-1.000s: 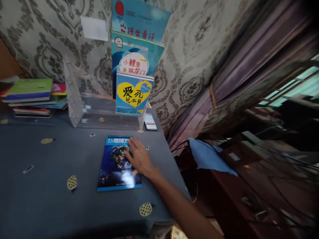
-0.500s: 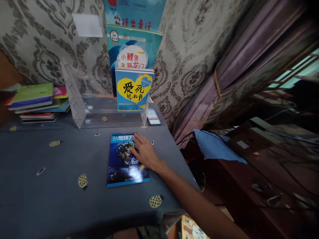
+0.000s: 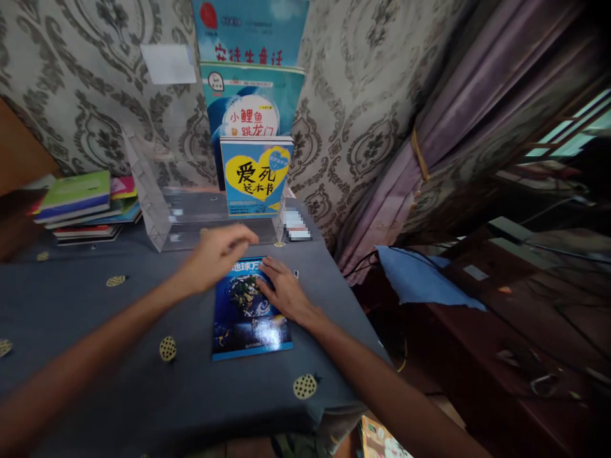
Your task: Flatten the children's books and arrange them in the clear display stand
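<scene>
A dark blue book with the Earth on its cover (image 3: 251, 299) lies face up on the cloth-covered table (image 3: 119, 331). My right hand (image 3: 286, 292) rests flat over its right upper part, fingers stretched out. Above the book's upper left corner is my left hand (image 3: 222, 251), holding nothing, its fingers loosely bent and the thumb apart. Behind both hands stands a clear acrylic rack (image 3: 155, 216). At its right end a blue book with a yellow heart (image 3: 258, 178) stands upright, in front of a teal book (image 3: 286, 95) and a taller blue book (image 3: 252, 28).
A pile of books (image 3: 76, 197) lies at the table's back left. Beside the rack's right end is a phone-like object (image 3: 296, 226) with a blurred-out face. To the right, past the table edge, a dark red surface (image 3: 458, 343) carries cables and a blue cloth (image 3: 420, 280).
My left hand has come in from the left and is now over the top of the Earth book. My right hand stays on the cover. The camera view has shifted slightly.
</scene>
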A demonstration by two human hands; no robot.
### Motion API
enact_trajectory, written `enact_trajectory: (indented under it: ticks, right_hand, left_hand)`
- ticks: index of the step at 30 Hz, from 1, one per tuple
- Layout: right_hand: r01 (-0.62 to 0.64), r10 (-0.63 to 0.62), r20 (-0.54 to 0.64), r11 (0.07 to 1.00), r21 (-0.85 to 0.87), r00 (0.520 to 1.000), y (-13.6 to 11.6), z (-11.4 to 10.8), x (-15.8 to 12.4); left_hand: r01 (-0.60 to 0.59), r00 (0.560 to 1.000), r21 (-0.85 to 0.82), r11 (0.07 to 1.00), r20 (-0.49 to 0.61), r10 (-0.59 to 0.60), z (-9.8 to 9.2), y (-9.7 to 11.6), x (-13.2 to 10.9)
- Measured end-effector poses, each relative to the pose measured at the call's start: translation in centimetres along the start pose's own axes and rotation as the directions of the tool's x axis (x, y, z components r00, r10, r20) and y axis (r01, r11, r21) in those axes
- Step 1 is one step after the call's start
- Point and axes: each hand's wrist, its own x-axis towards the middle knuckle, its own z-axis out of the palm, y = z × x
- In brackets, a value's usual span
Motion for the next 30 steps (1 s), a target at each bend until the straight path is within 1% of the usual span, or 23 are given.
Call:
enact_trajectory:
  ticks: [3, 5, 6, 8, 10, 13, 16, 22, 26, 30]
  right_hand:
    - [-0.037, 0.040, -0.045, 0.998, 0.055, 0.998, 0.3, -0.5, 0.2]
    - [-0.050, 0.054, -0.058, 0.995, 0.082, 0.997, 0.6, -0.8, 0.2]
    - [-0.057, 0.063, -0.065, 0.994, 0.098, 0.996, 0.8, -0.9, 0.3]
    - [-0.071, 0.083, -0.080, 0.987, 0.142, 0.993, 1.3, -0.9, 0.4]
    - [-0.081, 0.102, -0.097, 0.977, 0.198, 0.990, 1.8, -0.9, 0.5]
    - [-0.088, 0.126, -0.121, 0.957, 0.275, 0.985, 2.4, -0.6, 0.6]
    - [-0.094, 0.142, -0.136, 0.945, 0.314, 0.980, 2.7, -0.5, 0.5]
    - [-0.104, 0.149, -0.122, 0.944, 0.314, 0.981, 3.0, -0.4, 0.6]
    - [-0.115, 0.154, -0.107, 0.944, 0.309, 0.982, 3.2, -0.6, 0.7]
    - [-0.069, 0.107, -0.117, 0.955, 0.288, 0.987, 3.3, -1.0, 0.2]
  left_hand:
    - [-0.035, 0.994, 0.034, 0.999, 0.104, 0.031, 4.1, -1.1, 0.2]
    - [-0.053, 0.989, 0.070, 0.996, 0.144, 0.042, 6.5, -2.0, 0.1]
    - [-0.061, 0.987, 0.087, 0.994, 0.150, 0.047, 7.3, -2.4, 0.1]
    - [-0.080, 0.986, 0.115, 0.990, 0.153, 0.062, 8.2, -3.0, 0.0]
    - [-0.097, 0.984, 0.118, 0.988, 0.161, 0.078, 8.3, -3.3, 0.0]
    - [-0.111, 0.977, 0.083, 0.990, 0.190, 0.094, 8.0, -3.5, 0.1]
    - [-0.123, 0.971, 0.058, 0.991, 0.212, 0.108, 7.9, -3.5, 0.2]
    - [-0.149, 0.963, 0.138, 0.979, 0.245, 0.112, 8.0, -3.2, 0.3]
    - [-0.158, 0.968, 0.145, 0.977, 0.220, 0.125, 8.3, -3.4, 0.2]
    - [-0.200, 0.968, 0.142, 0.969, 0.181, 0.173, 8.4, -3.8, -0.1]
